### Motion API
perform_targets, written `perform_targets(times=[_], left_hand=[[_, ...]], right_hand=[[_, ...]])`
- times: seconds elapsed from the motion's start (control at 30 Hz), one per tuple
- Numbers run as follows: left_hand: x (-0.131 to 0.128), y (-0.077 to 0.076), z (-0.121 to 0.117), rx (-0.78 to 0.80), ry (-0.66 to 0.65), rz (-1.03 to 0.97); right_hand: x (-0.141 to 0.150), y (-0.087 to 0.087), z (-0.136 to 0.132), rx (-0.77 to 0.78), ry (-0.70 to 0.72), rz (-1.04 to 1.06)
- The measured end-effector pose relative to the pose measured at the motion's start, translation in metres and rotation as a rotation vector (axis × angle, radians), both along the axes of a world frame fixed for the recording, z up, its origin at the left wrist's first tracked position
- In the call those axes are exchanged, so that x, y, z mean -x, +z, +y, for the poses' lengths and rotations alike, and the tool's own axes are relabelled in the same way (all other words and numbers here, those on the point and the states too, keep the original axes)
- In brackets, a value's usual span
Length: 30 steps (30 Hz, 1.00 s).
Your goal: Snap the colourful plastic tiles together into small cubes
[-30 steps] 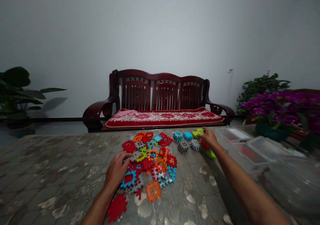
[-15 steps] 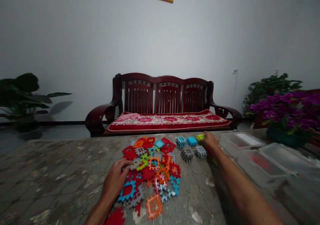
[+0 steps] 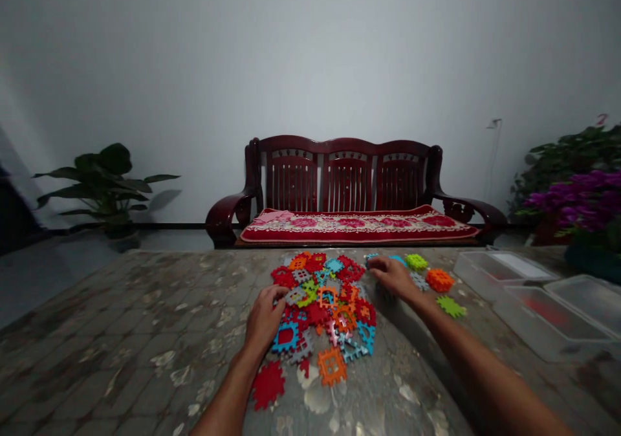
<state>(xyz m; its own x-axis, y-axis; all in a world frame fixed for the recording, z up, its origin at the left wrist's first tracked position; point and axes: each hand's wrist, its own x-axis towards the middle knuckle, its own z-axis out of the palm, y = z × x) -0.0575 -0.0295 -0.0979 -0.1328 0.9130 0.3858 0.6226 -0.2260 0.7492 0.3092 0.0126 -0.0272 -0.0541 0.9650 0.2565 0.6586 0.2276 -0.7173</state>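
Interlocking plastic tiles heaped; left hand at heap's edge, right hand at blue tiles, hands apart; grip unclear.

Red 2 above leafy plant

**Tiles in a loose heap**

On my feed, the plastic tiles lie flat and overlapping in a pile of red, orange, blue and grey, with notched edges and many open centres. A red tile sits just off the pile's near edge; a green tile and an orange tile lie well right.
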Motion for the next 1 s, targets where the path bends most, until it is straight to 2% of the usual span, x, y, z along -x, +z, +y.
perform_targets(times=[0.07,0.13,0.23,0.33,0.5,0.73,0.9,1.0], left_hand=[[-0.001,0.003,-0.001,-0.004,-0.006,-0.023],[-0.001,0.005,-0.001,-0.006,-0.014,-0.042],[-0.001,0.007,-0.001,-0.004,-0.006,-0.053],[-0.001,0.006,-0.001,-0.012,0.024,-0.051],[-0.001,0.005,-0.001,-0.008,0.024,-0.041],[-0.005,0.003,-0.001,-0.012,-0.021,-0.023],[-0.008,0.008,-0.005,0.026,-0.049,0.036],[-0.009,0.009,-0.007,0.023,-0.045,0.068]], right_hand=[[0.048,-0.002,-0.018,-0.015,0.151,-0.03],[0.089,0.0,-0.035,-0.071,0.239,-0.136],[0.134,0.01,-0.052,-0.093,0.274,-0.359],[0.158,0.018,-0.058,-0.041,0.253,-0.534],[0.172,0.016,-0.058,-0.04,0.203,-0.624],[0.173,0.017,-0.063,-0.072,0.22,-0.679],[0.168,0.024,-0.063,-0.082,0.19,-0.661],[0.163,0.025,-0.06,-0.13,0.166,-0.564]])
